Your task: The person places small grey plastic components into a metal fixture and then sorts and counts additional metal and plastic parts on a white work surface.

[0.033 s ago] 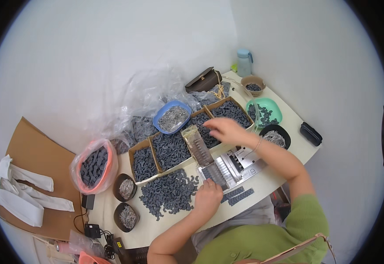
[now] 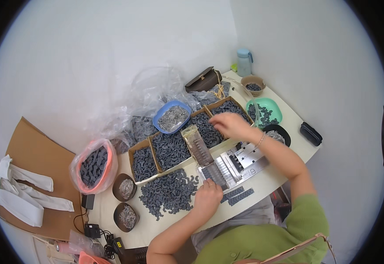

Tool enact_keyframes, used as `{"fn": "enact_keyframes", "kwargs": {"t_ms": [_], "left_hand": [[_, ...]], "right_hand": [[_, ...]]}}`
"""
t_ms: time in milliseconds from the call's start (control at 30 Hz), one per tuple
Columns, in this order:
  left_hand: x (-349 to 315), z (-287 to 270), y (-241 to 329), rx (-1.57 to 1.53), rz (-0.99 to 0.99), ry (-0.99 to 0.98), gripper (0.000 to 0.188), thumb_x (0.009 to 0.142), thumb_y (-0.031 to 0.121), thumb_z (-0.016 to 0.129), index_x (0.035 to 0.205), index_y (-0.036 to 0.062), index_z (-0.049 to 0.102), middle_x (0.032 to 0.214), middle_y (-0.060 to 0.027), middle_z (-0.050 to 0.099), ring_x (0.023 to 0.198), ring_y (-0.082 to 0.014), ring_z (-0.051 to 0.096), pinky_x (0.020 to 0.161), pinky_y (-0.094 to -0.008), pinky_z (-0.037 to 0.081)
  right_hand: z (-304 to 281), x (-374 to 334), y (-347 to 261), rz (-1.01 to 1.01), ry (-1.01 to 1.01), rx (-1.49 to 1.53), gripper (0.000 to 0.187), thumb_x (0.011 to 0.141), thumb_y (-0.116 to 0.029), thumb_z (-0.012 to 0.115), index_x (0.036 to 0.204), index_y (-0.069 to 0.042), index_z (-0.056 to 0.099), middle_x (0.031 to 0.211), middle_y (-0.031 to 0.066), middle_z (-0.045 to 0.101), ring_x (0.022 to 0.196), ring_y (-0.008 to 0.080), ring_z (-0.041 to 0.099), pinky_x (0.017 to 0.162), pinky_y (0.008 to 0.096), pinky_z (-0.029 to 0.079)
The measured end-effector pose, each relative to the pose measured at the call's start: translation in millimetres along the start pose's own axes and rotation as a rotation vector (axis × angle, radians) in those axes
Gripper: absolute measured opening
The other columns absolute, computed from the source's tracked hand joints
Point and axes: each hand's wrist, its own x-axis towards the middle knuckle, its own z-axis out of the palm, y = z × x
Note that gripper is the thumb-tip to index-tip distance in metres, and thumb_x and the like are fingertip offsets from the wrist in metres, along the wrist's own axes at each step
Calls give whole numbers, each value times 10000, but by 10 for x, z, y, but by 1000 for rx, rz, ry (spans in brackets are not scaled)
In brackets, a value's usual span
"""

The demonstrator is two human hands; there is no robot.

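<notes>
Left hand (image 2: 207, 198) rests fingers-down beside the metal jig (image 2: 234, 166), holding nothing visible — loose pile of dark plastic parts (image 2: 168, 193) just left. Right hand (image 2: 229, 125) reaches over cardboard box of parts (image 2: 209, 130) behind jig — grip unclear.

1. Blue water bottle (image 2: 244, 62) at the far edge of the table (image 2: 291, 115).
2. Brown bag with gold chain (image 2: 204, 80) beside crumpled clear plastic sheeting (image 2: 150, 90).
3. Small brown bowl (image 2: 253, 83) and green bowl (image 2: 269, 112), both holding dark parts.
4. Blue bowl (image 2: 171, 117) with silvery metal bits.
5. Black case (image 2: 310, 133) near the table's right edge.
6. Pink basket in a plastic bag (image 2: 94, 166), full of dark parts.
7. Two dark bowls (image 2: 124, 188), (image 2: 127, 217) with metal bits.
8. Cardboard sheet (image 2: 22, 152) on the floor, white cloth strips (image 2: 22, 193) on it.
9. Black adapter and cables (image 2: 93, 229) at the table's near-left corner.
</notes>
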Motion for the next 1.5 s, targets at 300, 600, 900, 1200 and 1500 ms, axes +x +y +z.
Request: {"fn": "enact_keyframes", "kwargs": {"t_ms": [300,600,900,1200,1500], "left_hand": [[144,-446,-748,-583,-364,296,88,803,87,620,781,31,555,704,-138,564,635,-292,594,584,-390,472],[-766,-892,-2756,129,-777,800,128,826,65,624,920,-20,617,867,-156,621,785,-308,593,713,-397,464],[-385,-92,-2116,-142,-453,319,173,774,38,643,941,9,675,958,-174,637,888,-351,601,790,-426,480],[-323,101,-2234,-42,-488,258,39,778,53,642,786,16,628,783,-160,626,794,-341,604,706,-443,479],[-107,-288,-1059,-714,-563,297,158,752,19,706,857,35,590,784,-121,605,705,-267,604,629,-357,492]], "right_hand": [[-121,-111,498,97,-176,-524,216,768,-32,569,931,-101,695,873,143,678,873,311,657,740,437,528],[-217,-219,544,32,-61,-421,91,742,2,601,772,-67,651,788,100,650,869,302,599,767,419,496],[9,-414,-159,159,-304,520,216,844,-63,646,1050,-10,680,933,94,714,842,136,668,751,265,528],[232,-679,-470,168,-466,590,265,885,-130,629,1115,1,647,993,118,697,861,170,669,772,288,525],[506,-1074,-654,-492,-223,-23,163,735,-68,615,895,-45,635,794,77,564,781,255,595,680,356,505]]}}
